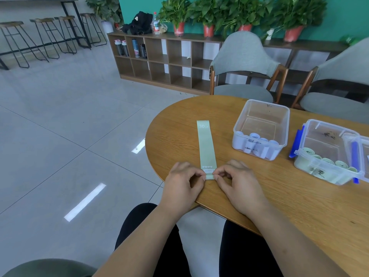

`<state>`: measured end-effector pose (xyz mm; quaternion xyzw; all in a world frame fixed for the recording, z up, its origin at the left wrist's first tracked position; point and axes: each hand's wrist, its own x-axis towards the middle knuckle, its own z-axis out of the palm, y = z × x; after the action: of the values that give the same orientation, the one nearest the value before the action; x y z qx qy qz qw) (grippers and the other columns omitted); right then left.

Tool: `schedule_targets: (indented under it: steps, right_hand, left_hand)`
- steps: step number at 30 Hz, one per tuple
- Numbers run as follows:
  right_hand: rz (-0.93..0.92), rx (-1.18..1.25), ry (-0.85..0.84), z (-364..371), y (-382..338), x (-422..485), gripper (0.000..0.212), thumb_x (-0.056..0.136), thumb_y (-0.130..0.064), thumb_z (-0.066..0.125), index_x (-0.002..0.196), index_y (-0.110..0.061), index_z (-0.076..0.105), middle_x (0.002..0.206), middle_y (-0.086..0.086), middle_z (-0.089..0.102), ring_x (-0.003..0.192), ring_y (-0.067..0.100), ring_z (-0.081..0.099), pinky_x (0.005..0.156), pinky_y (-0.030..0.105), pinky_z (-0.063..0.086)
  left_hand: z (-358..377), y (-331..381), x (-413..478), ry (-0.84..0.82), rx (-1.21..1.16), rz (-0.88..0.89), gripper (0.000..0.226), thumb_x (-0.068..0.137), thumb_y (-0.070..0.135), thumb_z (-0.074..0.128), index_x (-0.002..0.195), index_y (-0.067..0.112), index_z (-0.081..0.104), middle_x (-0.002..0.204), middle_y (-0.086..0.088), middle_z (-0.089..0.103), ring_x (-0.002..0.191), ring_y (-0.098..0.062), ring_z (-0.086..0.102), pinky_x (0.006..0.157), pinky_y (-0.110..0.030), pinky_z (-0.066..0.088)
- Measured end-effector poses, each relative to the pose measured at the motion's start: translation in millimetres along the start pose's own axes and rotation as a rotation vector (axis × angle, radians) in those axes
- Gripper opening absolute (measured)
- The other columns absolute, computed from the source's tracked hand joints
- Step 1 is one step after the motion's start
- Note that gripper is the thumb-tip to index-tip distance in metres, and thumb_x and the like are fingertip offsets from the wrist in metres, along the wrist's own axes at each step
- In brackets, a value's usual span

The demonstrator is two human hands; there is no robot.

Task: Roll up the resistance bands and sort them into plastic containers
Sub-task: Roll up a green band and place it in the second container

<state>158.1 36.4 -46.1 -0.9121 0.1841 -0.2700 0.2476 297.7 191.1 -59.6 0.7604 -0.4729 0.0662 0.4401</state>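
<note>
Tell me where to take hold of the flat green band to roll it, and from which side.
Take the green band by its near short end, one corner per hand, coming from the table edge nearest you. It lies flat, running straight away, and the left hand and right hand pinch that end.

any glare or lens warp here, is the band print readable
Head view: white streaks of glare on the floor tiles; wide lens tilts the stools at the edge; green band sharp, its "30" readable, left hand and right hand pinching its near end.
</note>
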Motion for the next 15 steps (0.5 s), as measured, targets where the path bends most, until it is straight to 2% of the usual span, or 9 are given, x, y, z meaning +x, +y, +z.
schedule_targets:
  steps: [10, 15]
  right_hand:
    - [-0.039, -0.142, 0.043, 5.3, -1.7, -2.6, 0.003, 0.091, -0.027, 0.077, 0.091, -0.030, 0.077, 0.088, -0.015, 0.058, 0.089, 0.009, 0.055, 0.076, 0.032, 0.052]
    - [-0.059, -0.194, 0.073, 4.6, -6.1, -4.0, 0.001, 0.090, -0.028, 0.077, 0.089, -0.029, 0.076, 0.089, -0.015, 0.058, 0.086, 0.011, 0.059, 0.071, 0.030, 0.051]
  left_hand:
    - [0.4, -0.4, -0.7, 0.001, 0.004, 0.012, 0.006, 0.090, 0.023, 0.078, 0.093, 0.028, 0.077, 0.095, 0.018, 0.066, 0.096, -0.010, 0.058, 0.081, -0.032, 0.052]
    - [1.1, 0.3, 0.1, 0.015, 0.016, 0.014, 0.008, 0.086, 0.022, 0.080, 0.093, 0.025, 0.078, 0.095, 0.018, 0.067, 0.096, -0.009, 0.058, 0.082, -0.029, 0.051]
